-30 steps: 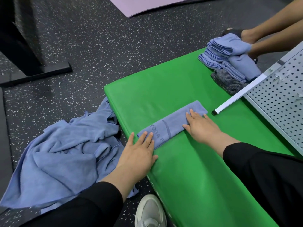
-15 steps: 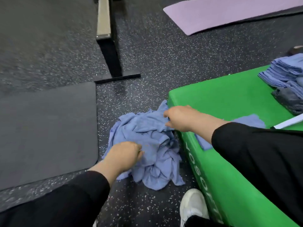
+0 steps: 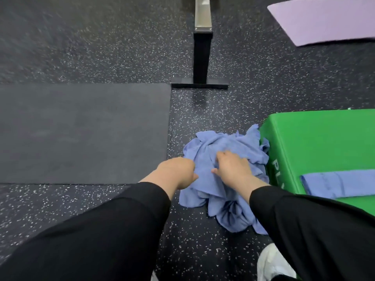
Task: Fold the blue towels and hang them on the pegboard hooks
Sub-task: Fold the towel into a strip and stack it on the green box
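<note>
A crumpled heap of blue towels (image 3: 229, 191) lies on the speckled floor beside the green padded box (image 3: 316, 142). My left hand (image 3: 176, 171) grips the heap's left edge with curled fingers. My right hand (image 3: 233, 167) is on top of the heap, its fingers bent and pinching cloth. One folded blue towel (image 3: 336, 184) lies flat on the green box at the right. The pegboard and the stack of folded towels are out of view.
A dark grey mat (image 3: 81, 130) covers the floor at left. A black post with a flat foot (image 3: 200, 57) stands behind the heap. A purple mat (image 3: 324, 19) lies at the far right. My white shoe (image 3: 272, 264) is at the bottom.
Both hands left the folded towel on the green box and went down to the towel heap on the floor. The view swung left, so the pegboard and folded stack dropped out.
</note>
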`<state>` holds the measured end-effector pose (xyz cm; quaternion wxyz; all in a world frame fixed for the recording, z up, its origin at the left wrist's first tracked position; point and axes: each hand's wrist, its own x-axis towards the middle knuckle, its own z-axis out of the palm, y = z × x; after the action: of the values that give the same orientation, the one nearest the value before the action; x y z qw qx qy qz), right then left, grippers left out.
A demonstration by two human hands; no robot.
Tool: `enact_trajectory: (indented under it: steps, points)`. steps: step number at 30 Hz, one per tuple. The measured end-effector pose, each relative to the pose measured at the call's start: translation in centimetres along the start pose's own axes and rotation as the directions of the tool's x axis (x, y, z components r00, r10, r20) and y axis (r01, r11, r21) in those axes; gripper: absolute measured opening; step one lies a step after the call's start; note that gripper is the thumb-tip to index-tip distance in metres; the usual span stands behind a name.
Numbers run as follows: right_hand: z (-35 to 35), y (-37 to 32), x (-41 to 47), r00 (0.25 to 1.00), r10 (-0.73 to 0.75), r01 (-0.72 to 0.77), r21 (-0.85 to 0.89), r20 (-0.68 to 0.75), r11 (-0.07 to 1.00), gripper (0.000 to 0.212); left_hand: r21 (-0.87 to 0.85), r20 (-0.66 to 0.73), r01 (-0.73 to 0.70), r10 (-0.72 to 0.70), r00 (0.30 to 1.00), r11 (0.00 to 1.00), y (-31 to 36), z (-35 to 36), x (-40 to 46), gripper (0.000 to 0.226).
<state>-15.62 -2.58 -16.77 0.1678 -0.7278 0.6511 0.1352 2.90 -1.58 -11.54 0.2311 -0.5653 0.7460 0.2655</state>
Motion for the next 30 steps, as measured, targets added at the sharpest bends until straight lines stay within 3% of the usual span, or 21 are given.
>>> enact_trajectory:
  steps: [3, 7, 10, 12, 16, 23, 27, 30]
  points:
    - [0.5, -0.5, 0.4, 0.999, 0.040, -0.041, -0.053, -0.021, 0.998, 0.027, -0.036, 0.016, 0.023, -0.023, 1.000, 0.999, -0.5, 0.1, -0.2, 0.027]
    - [0.1, 0.1, 1.0, 0.996, 0.031, -0.030, 0.015, -0.086, 0.999, 0.019, -0.066, -0.015, 0.060, -0.061, 0.998, 0.996, -0.7, -0.5, -0.4, 0.016]
    - [-2.6, 0.4, 0.7, 0.970, 0.024, 0.029, 0.210, -0.242, 0.977, 0.006, -0.125, -0.051, 0.103, -0.110, 0.993, 0.987, -1.1, -0.8, -1.0, 0.021]
    - [-5.7, 0.3, -0.5, 0.950, 0.037, 0.089, 0.383, -0.309, 0.919, 0.009, -0.178, -0.056, 0.126, -0.138, 0.989, 0.976, -1.4, -1.2, -2.1, 0.016]
    - [-12.7, 0.2, -4.4, 0.906, 0.203, 0.089, 0.635, -0.372, 0.767, 0.011, -0.344, -0.168, 0.101, -0.167, 0.972, 0.933, -0.8, -3.2, -5.4, 0.023]
    - [-22.3, -1.4, -13.9, 0.739, 0.355, 0.363, 0.782, -0.573, 0.506, 0.004, -0.720, -0.469, -0.220, -0.228, 0.853, 0.658, 3.8, -10.1, -14.7, 0.025]
    - [-23.3, -1.5, -17.9, 0.777, 0.345, 0.441, 0.847, -0.526, 0.298, 0.011, -0.816, -0.515, -0.352, -0.301, 0.802, 0.459, 4.6, -11.3, -18.8, 0.022]
    - [-22.8, -2.0, -19.3, 0.816, 0.331, 0.408, 0.878, -0.474, 0.251, 0.007, -0.884, -0.405, -0.282, -0.306, 0.862, 0.374, 4.3, -10.4, -19.4, 0.037]
